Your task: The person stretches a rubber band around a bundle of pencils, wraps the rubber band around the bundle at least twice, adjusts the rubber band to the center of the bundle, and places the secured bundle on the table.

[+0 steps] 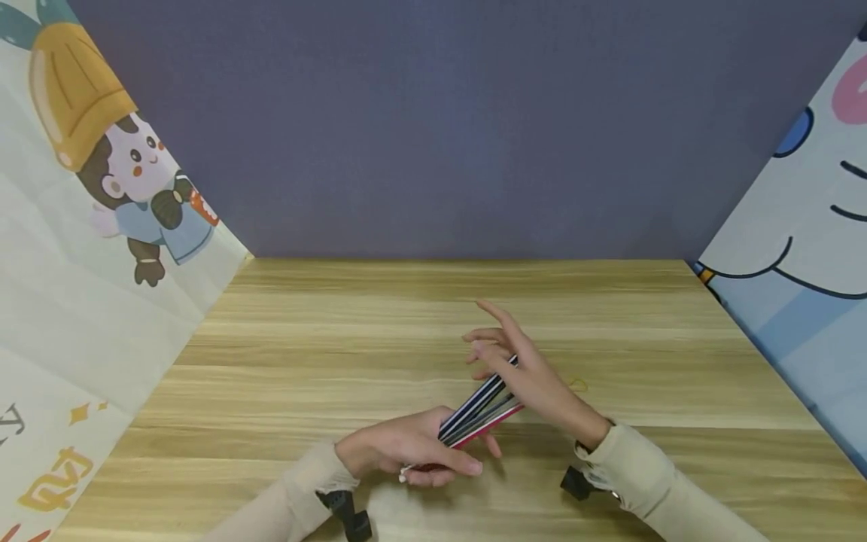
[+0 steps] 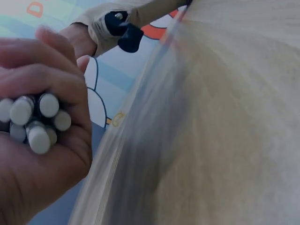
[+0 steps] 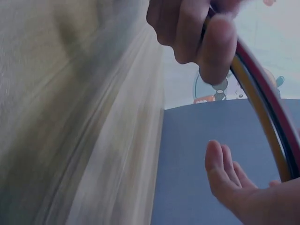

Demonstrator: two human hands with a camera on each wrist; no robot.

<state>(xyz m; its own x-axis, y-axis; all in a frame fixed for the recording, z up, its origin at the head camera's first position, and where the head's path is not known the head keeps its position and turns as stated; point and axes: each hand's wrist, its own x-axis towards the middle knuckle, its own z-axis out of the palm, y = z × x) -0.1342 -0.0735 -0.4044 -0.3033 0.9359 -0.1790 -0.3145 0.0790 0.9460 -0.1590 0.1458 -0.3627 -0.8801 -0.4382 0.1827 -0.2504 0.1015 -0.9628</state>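
Note:
My left hand (image 1: 406,443) grips a bundle of slim pencils (image 1: 474,415), dark, striped and red, slanting up to the right. In the left wrist view their round white ends (image 2: 21,111) poke out of the curled fingers. My right hand (image 1: 531,376) is at the far end of the bundle, its fingers loosely extended and the index finger raised. The pencil tips are hidden behind that hand, so whether it touches them is unclear. In the right wrist view a yellow pencil (image 3: 260,110) and a red one (image 3: 269,86) run between the hands.
A thin yellow loop (image 1: 577,385), like a rubber band, lies on the wooden table (image 1: 325,331) just beyond the right wrist. A dark panel (image 1: 440,135) stands behind the table, with printed cartoon sheets (image 1: 61,301) at the sides. Both wrists carry black camera mounts.

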